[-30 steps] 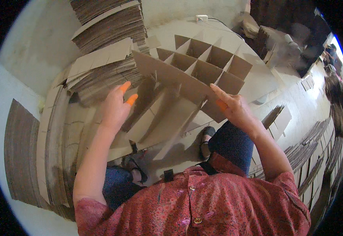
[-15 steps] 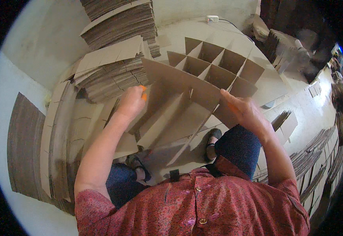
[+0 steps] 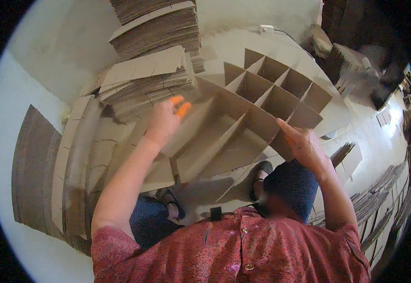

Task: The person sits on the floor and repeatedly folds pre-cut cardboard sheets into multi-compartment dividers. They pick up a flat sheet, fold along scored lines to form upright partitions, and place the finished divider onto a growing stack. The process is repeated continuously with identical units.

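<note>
A cardboard divider grid of interlocked strips stands in front of me, its far part forming several square cells. The long strip nearest me crosses other strips that reach back toward my feet. My right hand grips the grid's near right side, index finger stretched along the cardboard. My left hand, slightly blurred, is beside the long strip's left end. It looks apart from the strip, with nothing visible in it. Orange covers sit on two of its fingers, which are bent and spread apart.
Stacks of flat cardboard rise at the far left, and more cardboard sheets lean on the left wall. Slotted strips lie on the floor at right. A white plug box with a cable sits near the back wall.
The near long strip sits lower and more level across the cross strips. My left hand has come off its left end. My right hand stays at the grid's right side. The view has shifted slightly.
</note>
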Tool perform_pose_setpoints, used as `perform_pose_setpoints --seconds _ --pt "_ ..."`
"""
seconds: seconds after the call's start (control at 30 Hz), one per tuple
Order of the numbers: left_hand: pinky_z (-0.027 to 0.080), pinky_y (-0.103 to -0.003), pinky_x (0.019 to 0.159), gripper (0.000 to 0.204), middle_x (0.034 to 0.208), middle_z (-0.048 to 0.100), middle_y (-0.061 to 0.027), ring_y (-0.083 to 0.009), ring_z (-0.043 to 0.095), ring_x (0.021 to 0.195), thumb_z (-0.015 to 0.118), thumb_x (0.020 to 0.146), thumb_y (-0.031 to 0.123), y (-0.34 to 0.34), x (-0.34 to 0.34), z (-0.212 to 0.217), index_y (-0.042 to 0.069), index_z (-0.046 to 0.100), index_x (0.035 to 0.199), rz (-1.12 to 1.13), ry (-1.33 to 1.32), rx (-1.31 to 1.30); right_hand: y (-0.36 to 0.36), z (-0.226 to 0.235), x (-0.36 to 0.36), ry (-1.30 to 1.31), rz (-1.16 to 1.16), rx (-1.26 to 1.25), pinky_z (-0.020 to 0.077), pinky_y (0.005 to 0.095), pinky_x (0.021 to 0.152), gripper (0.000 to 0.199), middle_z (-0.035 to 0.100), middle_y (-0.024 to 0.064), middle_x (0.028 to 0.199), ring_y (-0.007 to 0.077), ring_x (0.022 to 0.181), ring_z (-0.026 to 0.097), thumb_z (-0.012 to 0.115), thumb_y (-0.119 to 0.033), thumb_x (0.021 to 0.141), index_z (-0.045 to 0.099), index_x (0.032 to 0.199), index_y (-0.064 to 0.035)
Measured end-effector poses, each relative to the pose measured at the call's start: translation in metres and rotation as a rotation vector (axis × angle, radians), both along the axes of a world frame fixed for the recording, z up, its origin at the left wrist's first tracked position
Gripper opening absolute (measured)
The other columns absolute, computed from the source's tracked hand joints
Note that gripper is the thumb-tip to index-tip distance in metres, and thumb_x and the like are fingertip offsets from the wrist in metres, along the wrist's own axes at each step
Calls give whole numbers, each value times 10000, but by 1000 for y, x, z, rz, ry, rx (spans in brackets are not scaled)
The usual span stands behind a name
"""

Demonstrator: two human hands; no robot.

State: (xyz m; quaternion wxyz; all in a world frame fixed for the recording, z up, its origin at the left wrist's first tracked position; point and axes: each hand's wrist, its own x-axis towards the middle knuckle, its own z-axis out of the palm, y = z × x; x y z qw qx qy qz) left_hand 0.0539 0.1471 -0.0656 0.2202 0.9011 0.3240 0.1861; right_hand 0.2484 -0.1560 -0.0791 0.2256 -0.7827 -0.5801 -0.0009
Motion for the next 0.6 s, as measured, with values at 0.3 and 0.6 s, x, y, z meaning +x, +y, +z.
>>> perform_pose_setpoints --seconds 0.3,0.6 --pt "465 -432 808 341 1053 601 -195 -343 559 981 636 803 167 103 16 -7 16 576 1103 77 -50 503 26 -29 15 -145 -53 -7 490 416 575 499 621 155 742 331 632 609 558 -48 745 514 1237 -119" --pt "482 -352 708 201 918 661 -155 -270 631 815 540 858 67 116 -11 20 55 635 1034 30 -401 516 50 5 -30 14 -133 391 512 351 725 444 627 163 1004 266 830 634 576 -233 861 479 1234 -14"
